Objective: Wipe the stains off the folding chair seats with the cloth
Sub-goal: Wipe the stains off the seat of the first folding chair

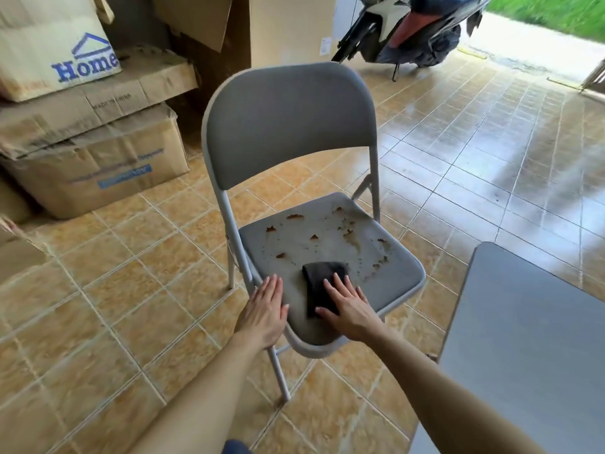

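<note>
A grey folding chair point(288, 126) stands open on the tiled floor in front of me. Its padded seat point(399, 280) carries several brown stains point(347, 232), mostly toward the back and right side. A dark grey cloth point(319, 280) lies folded on the front part of the seat. My right hand point(348, 309) presses flat on the cloth's near right part, fingers spread. My left hand point(265, 312) rests flat on the seat's front left edge, fingers together, touching nothing but the chair.
Stacked cardboard boxes point(88, 152) fill the left side behind the chair. A parked scooter point(415, 31) stands at the back right. A second grey seat surface point(530, 348) juts in at the lower right, close to my right arm. Glossy tiled floor point(491, 152) stretches to the right.
</note>
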{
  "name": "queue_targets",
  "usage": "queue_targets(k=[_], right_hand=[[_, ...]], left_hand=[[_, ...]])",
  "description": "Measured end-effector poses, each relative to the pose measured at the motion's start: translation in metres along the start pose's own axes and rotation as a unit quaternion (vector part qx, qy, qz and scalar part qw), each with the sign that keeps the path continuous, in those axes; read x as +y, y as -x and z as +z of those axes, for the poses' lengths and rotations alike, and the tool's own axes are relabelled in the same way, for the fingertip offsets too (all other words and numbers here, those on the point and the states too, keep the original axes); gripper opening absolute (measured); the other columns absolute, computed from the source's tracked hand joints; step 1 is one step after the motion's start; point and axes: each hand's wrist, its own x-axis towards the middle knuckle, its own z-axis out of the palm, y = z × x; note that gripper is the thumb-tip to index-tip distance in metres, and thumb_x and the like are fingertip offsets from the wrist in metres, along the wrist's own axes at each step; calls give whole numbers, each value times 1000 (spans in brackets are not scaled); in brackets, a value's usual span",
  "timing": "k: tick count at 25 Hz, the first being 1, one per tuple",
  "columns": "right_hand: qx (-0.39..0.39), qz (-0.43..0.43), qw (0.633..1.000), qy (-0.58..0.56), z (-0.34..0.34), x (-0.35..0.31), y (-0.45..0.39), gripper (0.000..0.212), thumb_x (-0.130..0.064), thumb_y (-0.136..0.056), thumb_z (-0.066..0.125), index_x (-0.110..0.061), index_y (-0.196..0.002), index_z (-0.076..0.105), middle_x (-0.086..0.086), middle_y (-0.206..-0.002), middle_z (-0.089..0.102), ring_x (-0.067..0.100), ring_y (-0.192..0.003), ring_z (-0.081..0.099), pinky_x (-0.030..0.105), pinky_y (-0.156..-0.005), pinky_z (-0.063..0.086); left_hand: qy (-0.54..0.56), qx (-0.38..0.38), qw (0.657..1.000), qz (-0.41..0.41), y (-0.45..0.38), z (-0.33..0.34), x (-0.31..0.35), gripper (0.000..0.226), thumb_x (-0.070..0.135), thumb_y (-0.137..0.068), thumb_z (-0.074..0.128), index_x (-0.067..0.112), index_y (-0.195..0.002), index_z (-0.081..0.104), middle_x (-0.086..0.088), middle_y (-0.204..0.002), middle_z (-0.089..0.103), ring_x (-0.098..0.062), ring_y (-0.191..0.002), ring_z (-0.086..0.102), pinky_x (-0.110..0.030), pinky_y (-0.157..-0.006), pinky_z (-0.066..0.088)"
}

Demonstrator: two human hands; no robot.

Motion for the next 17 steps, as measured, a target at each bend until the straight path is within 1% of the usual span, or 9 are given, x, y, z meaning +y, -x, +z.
queue_targets(k=[1,3,5,6,9,11,14,15,17], right_hand=[[14,-6,1000,2,11,3,-6,81,-69,-87,31,-30,-153,4,-2,-162,-6,20,-149,-10,40,-122,-1],[78,-14,997,-5,24,3,-17,83,-74,-84,26,-34,-152,1,-4,-161,-6,21,-149,-11,41,-121,0],[127,-10,991,43,36,2,-27,73,-67,-90,29,-35,-152,6,-1,-163,2,25,-150,-2,42,-120,9],[157,-6,985,67,44,2,-31,67,-60,-93,31,-34,-152,12,1,-162,9,28,-149,5,43,-118,15],[230,-15,970,70,59,-4,-35,55,-39,-95,45,-29,-147,32,5,-153,36,35,-133,31,44,-107,31],[267,-63,959,66,64,-5,-34,53,-27,-91,54,-27,-142,43,3,-141,50,33,-117,41,42,-100,37],[275,-120,946,120,57,17,-35,53,-23,-89,59,-30,-140,47,-1,-144,51,31,-119,44,43,-98,38],[267,-115,947,137,51,31,-37,53,-24,-89,59,-33,-140,47,-4,-145,49,30,-121,43,42,-99,36],[275,-52,950,137,33,68,-46,50,-21,-90,57,-35,-138,49,-6,-146,48,28,-122,42,40,-97,34]], left_hand=[[-20,18,999,19,-4,10,-9,64,42,-101,15,11,-154,-5,-4,-164,-9,-15,-152,-7,-31,-123,-2],[-42,56,996,49,-8,32,-24,73,54,-94,1,13,-154,-6,-2,-163,-10,-14,-151,-7,-33,-125,1],[-37,108,991,66,-12,51,-33,84,59,-85,-13,13,-154,-2,-1,-163,-6,-14,-152,-3,-36,-125,8],[-32,135,988,70,-13,61,-36,85,58,-85,-14,13,-154,1,-1,-163,-3,-14,-152,-1,-35,-125,9],[-19,172,981,82,-17,73,-39,78,54,-90,-7,12,-155,6,-2,-164,2,-14,-152,1,-29,-124,4],[-16,182,979,88,-18,75,-40,73,51,-94,1,12,-155,7,-3,-164,3,-14,-152,1,-29,-124,4],[-15,176,980,88,-21,77,-42,70,46,-93,3,13,-155,6,-2,-164,2,-13,-152,-1,-34,-125,9],[-12,175,981,86,-20,78,-42,71,46,-93,3,13,-155,5,-2,-164,1,-13,-152,-1,-35,-125,10],[-5,173,981,88,-20,78,-44,72,47,-92,2,14,-155,4,-1,-164,-1,-13,-152,-2,-34,-125,8]])
